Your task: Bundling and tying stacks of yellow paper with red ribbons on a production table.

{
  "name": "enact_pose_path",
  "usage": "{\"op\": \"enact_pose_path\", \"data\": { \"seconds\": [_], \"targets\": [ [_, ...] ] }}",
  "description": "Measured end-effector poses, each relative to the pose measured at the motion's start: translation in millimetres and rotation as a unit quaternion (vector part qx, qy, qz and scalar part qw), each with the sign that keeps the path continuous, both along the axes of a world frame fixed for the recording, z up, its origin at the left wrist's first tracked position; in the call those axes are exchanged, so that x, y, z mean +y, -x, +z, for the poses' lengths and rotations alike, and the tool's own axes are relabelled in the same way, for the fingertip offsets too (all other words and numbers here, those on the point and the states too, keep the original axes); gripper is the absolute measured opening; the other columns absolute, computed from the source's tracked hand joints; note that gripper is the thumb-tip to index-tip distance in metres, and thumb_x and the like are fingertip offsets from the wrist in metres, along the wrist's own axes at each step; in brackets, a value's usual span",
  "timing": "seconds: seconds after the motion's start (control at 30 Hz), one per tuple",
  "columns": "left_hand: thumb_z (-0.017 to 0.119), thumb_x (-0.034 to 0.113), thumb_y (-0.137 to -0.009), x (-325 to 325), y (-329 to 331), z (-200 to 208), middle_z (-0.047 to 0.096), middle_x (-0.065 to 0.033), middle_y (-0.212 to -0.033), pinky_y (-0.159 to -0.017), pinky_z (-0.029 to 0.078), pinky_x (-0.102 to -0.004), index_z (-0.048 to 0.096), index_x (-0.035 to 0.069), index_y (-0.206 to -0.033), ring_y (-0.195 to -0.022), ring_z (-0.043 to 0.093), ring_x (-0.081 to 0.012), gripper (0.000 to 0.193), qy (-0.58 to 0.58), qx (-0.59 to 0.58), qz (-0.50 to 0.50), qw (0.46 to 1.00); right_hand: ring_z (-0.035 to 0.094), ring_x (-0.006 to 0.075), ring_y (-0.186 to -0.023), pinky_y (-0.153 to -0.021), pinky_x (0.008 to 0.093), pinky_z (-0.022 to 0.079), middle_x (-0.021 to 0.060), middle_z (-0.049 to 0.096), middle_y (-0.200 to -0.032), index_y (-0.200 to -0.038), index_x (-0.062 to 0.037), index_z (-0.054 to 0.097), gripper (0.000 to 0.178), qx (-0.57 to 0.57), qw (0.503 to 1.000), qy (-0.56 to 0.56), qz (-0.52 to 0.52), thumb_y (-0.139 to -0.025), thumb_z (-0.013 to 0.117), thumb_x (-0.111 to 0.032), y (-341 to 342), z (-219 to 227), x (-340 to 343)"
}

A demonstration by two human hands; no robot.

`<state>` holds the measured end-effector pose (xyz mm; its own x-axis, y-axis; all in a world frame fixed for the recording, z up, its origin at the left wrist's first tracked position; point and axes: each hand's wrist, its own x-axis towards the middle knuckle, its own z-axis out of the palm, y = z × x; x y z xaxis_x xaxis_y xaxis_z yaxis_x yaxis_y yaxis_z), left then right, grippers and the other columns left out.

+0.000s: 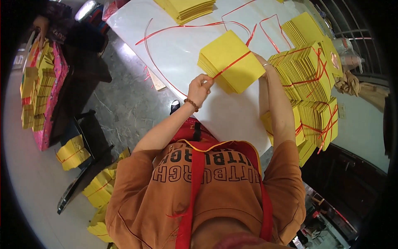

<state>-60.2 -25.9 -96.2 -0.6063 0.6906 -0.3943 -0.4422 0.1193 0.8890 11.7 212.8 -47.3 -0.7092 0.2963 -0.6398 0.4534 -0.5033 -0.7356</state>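
A stack of yellow folded paper (238, 58) stands tilted over the white table, with a flat red plastic string (232, 65) drawn across its top face. My left hand (199, 89), wearing a beaded bracelet, pinches that string at the stack's near left edge. At the far right edge of the stack is my right hand (261, 62), a bangle on its wrist. Its fingers are mostly hidden behind the paper, so their grip does not show. From the stack's far side, a loose red length of string (190, 25) curls leftward over the table.
Tied yellow bundles (306, 68) are piled along the right side of the white table (166, 54). Another yellow stack (186, 10) lies at the far edge. More bundles (99, 189) sit at the lower left, and others (41, 87) rest on a pink surface far left.
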Motion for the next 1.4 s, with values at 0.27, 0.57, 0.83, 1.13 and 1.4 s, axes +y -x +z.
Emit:
{"op": "enact_pose_path", "data": {
  "seconds": [0.27,0.57,0.83,1.13,1.4],
  "targets": [
    [0.057,0.002,-0.08,11,17,-8,0.05,-0.0013,-0.06,-0.037,0.03,-0.0193,0.054,0.002,-0.076,-0.043,0.042,-0.0068,0.004,-0.051,-0.16,0.053,0.984,0.058,0.014,-0.093,-0.073,0.0274,0.051,0.0067,0.056,-0.11,-0.122,-0.0056,0.045,0.042,-0.017,0.994,-0.106,-0.026,-0.087,0.05,-0.027,-11,-10,-28],
    [0.063,-0.002,-0.074,2,50,-16,0.054,-0.0054,-0.091,-0.041,0.031,-0.0175,0.04,0.002,-0.118,-0.06,0.05,-0.0077,0.05,-0.104,-0.202,0.035,0.973,0.055,0.0143,-0.097,-0.077,0.0275,0.048,0.0065,0.056,-0.112,-0.121,-0.0053,0.046,0.04,0.029,0.995,-0.07,-0.061,-0.087,0.05,-0.027,-22,-14,-98],
    [0.057,-0.009,-0.074,5,76,-14,0.052,-0.0085,-0.112,-0.04,0.029,-0.0127,0.034,0.002,-0.126,-0.06,0.047,-0.0021,0.057,-0.138,-0.223,-0.158,0.952,0.053,0.0146,-0.101,-0.08,0.0277,0.046,0.0063,0.055,-0.113,-0.12,-0.0051,0.047,0.039,0.074,0.986,-0.037,-0.144,-0.087,0.05,-0.027,-29,-15,-112],
    [0.058,-0.011,-0.072,2,67,0,0.052,-0.0115,-0.113,-0.039,0.03,-0.0132,0.025,0.017,-0.126,-0.051,0.039,-0.0024,0.07,-0.229,-0.228,-0.271,0.907,0.05,0.015,-0.105,-0.084,0.0279,0.044,0.006,0.054,-0.114,-0.118,-0.0048,0.048,0.038,0.148,0.969,0.019,-0.196,-0.088,0.05,-0.027,-36,-14,-126],
    [0.058,-0.014,-0.068,8,72,24,0.05,-0.0131,-0.119,-0.039,0.03,-0.015,0.033,0.012,-0.122,-0.05,0.043,-0.0023,0.065,-0.223,-0.204,-0.293,0.907,0.047,0.0153,-0.109,-0.087,0.0281,0.042,0.0058,0.054,-0.115,-0.117,-0.0045,0.049,0.037,0.22,0.932,0.058,-0.281,-0.088,0.05,-0.027,-29,-15,-117]
  ]
}}
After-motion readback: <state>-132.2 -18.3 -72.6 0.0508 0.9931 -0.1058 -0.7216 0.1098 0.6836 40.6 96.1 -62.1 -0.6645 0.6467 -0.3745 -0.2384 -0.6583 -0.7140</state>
